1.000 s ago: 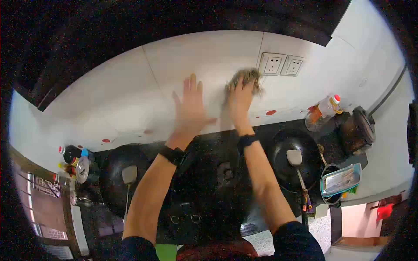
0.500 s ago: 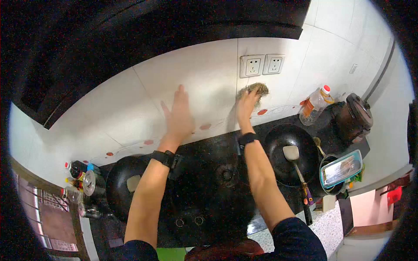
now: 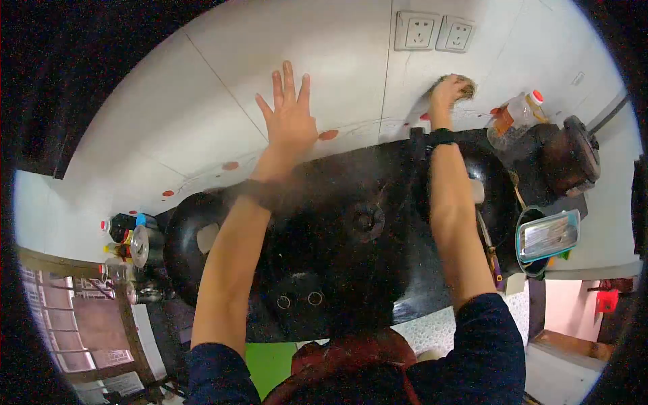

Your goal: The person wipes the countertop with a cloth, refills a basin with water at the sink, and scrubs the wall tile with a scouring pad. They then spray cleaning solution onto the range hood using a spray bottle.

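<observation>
My left hand (image 3: 290,125) lies with fingers spread against the white tiled wall (image 3: 223,40), above the black counter; it holds nothing. Further right, my right hand (image 3: 445,93) grips a brownish, fibrous scrubber (image 3: 466,87) and presses it on the tiles below the wall sockets (image 3: 435,32). Part of the scrubber is hidden by the fingers. A row of red printed spots runs along the tiles near both hands.
Two black woks, one on the left (image 3: 182,236) and one on the right (image 3: 496,175), stand on the counter with spatulas. Right of my right hand are a red-capped plastic bottle (image 3: 516,121), a dark cooker (image 3: 572,158) and a glass container (image 3: 550,236). Bottles (image 3: 121,229) stand far left.
The view has shifted, with the sockets now higher in it. My right hand and scrubber are further right and lower below the sockets. My left hand's fingers are spread wider.
</observation>
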{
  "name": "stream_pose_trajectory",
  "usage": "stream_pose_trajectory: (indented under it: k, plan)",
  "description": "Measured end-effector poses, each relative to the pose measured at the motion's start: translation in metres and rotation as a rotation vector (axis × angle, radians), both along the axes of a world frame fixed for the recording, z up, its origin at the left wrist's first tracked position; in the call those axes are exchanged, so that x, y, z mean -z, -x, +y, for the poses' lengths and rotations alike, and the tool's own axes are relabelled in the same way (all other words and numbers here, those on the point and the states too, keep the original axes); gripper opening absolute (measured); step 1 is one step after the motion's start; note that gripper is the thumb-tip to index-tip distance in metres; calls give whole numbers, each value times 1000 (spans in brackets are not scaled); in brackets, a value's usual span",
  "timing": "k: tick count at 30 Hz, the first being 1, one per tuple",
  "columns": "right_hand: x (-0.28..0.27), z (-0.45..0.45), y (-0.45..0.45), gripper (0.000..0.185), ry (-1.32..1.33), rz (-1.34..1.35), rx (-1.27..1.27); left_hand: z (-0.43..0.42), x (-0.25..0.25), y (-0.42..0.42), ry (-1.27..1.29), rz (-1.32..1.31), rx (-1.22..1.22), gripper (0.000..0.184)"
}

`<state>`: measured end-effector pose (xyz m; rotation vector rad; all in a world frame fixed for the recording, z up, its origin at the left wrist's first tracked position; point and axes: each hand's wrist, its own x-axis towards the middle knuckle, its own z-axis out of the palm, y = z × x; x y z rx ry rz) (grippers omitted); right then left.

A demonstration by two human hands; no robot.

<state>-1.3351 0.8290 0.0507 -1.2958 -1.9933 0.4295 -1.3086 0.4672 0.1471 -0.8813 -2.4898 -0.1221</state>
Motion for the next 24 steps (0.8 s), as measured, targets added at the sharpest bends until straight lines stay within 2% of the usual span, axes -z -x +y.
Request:
stream_pose_trajectory:
  k: [1, 3, 4, 5, 6, 7, 8, 10, 11, 12, 13, 14, 15, 16, 17, 19, 20, 22, 23, 24]
  plan:
    - [6, -32, -5, 44, -333, -690, 136, -1, 6, 4, -36, 51, 12, 72]
    - [24, -121, 16, 43, 58, 490, 21, -3, 13, 8, -87, 107, 35, 69]
    - [40, -163, 22, 50, 67, 571, -80, -5, 17, 12, -79, 99, 29, 69]
    - [52, -207, 32, 63, 287, 632, -119, -6, 21, 17, -13, 180, 17, 70]
    - [62, -246, 39, 75, 271, 546, -204, -5, 24, 19, 47, 261, 10, 70]
    - [58, -272, 32, 81, 491, 600, -297, -2, 22, 16, 71, 227, -19, 70]
    - [66, -280, 29, 81, 494, 591, -301, -2, 25, 13, 72, 218, -25, 70]
    - [77, -290, 24, 88, 469, 569, -502, 0, 32, 9, -87, 156, 72, 72]
    - [78, -277, 17, 92, 588, 590, -624, 0, 41, 8, -90, 158, 68, 72]
    - [76, -261, 17, 91, 601, 556, -629, 3, 53, 5, -25, 90, 48, 71]
    - [92, -229, 31, 85, 410, 364, -516, 5, 67, 2, 41, 20, 26, 69]
    - [79, -192, 23, 61, 243, -88, -477, 7, 81, -3, 39, 16, 16, 69]
    - [64, -154, 15, 39, -73, -674, -388, 9, 94, -9, 2, -119, 39, 63]
    - [48, -117, 6, 22, -343, -1061, -344, 9, 100, -14, -38, -249, 61, 56]
    - [43, -84, -1, 23, -365, -1106, -262, 8, 98, -22, -43, -240, 52, 56]
    - [34, -37, -16, 25, -172, -884, -97, 3, 88, -34, -88, -382, 149, 53]
    - [24, -38, -18, 26, -136, -814, -58, 0, 100, -26, -109, -376, 145, 53]
    - [16, -79, -5, 29, -290, -838, -37, -1, 126, -13, -299, -423, 239, 61]
    - [8, -114, 2, 34, -485, -771, 18, -4, 108, -17, -200, -472, 202, 64]
    - [28, -139, 34, 43, -406, -348, -66, -3, 111, -6, -207, -464, 213, 64]
